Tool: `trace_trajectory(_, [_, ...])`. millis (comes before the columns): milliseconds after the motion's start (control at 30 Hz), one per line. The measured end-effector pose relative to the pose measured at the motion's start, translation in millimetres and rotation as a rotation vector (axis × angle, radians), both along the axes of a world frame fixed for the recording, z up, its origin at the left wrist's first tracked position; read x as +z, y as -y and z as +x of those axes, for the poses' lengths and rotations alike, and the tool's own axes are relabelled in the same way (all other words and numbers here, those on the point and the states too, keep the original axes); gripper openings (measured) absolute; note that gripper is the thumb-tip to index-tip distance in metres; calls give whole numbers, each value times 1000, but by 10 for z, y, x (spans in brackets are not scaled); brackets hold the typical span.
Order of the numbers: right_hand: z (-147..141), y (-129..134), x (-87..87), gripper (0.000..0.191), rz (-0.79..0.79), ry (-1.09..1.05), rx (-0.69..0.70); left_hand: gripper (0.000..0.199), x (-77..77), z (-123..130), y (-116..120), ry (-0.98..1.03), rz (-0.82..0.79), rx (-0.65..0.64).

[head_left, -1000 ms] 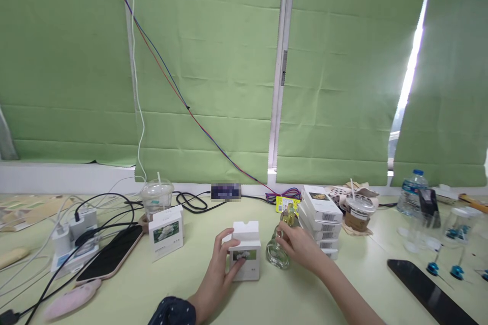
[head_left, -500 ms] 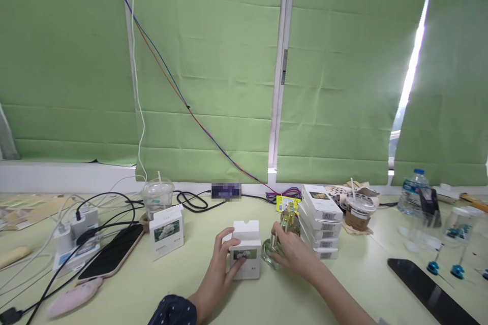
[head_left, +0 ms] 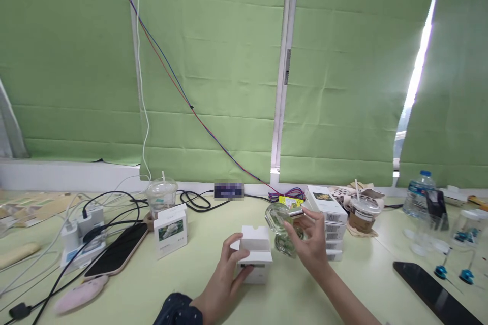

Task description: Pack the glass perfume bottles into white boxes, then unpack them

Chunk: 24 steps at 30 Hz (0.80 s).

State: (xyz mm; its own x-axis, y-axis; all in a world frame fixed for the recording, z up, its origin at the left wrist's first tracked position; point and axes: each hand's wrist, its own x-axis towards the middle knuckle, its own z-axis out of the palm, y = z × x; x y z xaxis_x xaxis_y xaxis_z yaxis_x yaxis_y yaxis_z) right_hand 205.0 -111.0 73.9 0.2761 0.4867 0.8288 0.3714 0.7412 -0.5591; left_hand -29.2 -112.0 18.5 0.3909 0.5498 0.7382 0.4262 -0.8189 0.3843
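Observation:
My left hand (head_left: pixel 229 277) is closed around a small white box (head_left: pixel 259 269), which stands on the table with its top flap raised. The box's inside is mostly out of sight. To the right, my right hand (head_left: pixel 310 238) grips a clear glass perfume bottle (head_left: pixel 277 218) by its silver neck, tilted so its base points left, above table height. Another glass bottle (head_left: pixel 285 245) stands just below it, partly hidden by the hand. A stack of white boxes (head_left: pixel 333 231) with barcodes is right behind my right hand.
A white box with a flower picture (head_left: pixel 171 233) stands on the left, near a phone (head_left: pixel 117 251), a pink object (head_left: pixel 82 294) and tangled cables. On the right are an iced drink cup (head_left: pixel 364 213), a water bottle (head_left: pixel 417 193) and a black slab (head_left: pixel 434 292).
My right hand has lifted the perfume bottle from the table and tipped it sideways. The box under my left hand has tilted, showing more of its open top. The view has shifted slightly.

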Motion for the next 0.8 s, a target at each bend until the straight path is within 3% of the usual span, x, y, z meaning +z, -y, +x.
trace_trajectory(200, [-214,88,-135,41,114,152,147,36,75,40,82,-4,7,-19])
trace_trajectory(433, [-183,53,-134,34,103,386,118,32,7,22,46,104,-82,-30])
trace_trajectory(533, [-171,79,-99,37,47,450,181,51,-28,55,21,314,-225,-55])
trace_trajectory(633, [-189,116,-96,39,-40,494,248,74,30,108,11,455,-524,-123])
trace_trajectory(700, [-210,136,-104,41,-91,518,275,59,103,141,17,422,-690,-173])
trace_trajectory(800, [-238,153,-111,42,-123,536,317,32,192,177,38,384,-769,-202])
